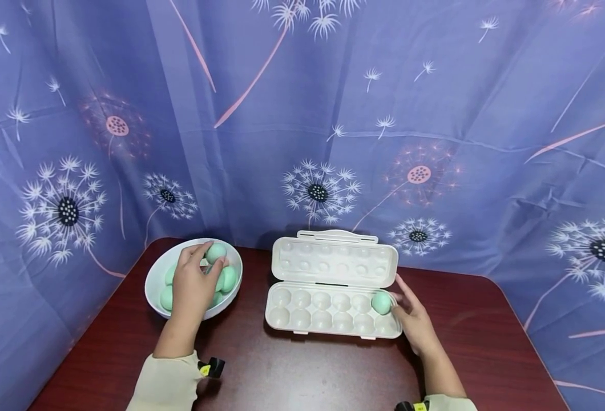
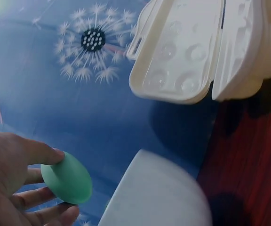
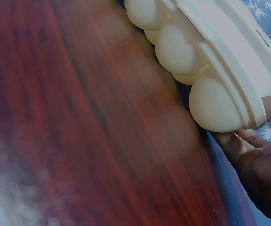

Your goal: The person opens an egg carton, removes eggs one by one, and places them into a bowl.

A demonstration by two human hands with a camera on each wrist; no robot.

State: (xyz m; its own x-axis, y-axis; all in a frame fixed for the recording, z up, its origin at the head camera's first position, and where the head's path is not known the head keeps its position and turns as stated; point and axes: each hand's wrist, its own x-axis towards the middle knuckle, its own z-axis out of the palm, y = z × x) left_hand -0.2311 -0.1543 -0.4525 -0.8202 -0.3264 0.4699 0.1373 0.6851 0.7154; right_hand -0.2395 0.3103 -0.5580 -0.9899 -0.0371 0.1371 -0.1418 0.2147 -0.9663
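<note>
My left hand point(image 1: 194, 282) pinches a pale green egg point(image 1: 216, 253) between thumb and fingers over a white bowl point(image 1: 153, 281). The left wrist view shows the same egg point(image 2: 68, 179) beside the bowl point(image 2: 159, 197). Several more green eggs point(image 1: 166, 298) lie in the bowl, partly hidden by that hand. An open white egg carton point(image 1: 321, 301) lies on the table to the right, its lid point(image 1: 333, 264) tipped back. One green egg point(image 1: 382, 303) sits in the rightmost cup of its back row. My right hand point(image 1: 415, 322) grips the carton's right end, fingers partly beneath it in the right wrist view.
The dark red wooden table point(image 1: 282, 371) has its far edge against a blue curtain point(image 1: 261, 165) with dandelion prints. Bowl and carton stand apart, with bare tabletop between them and in front of the carton.
</note>
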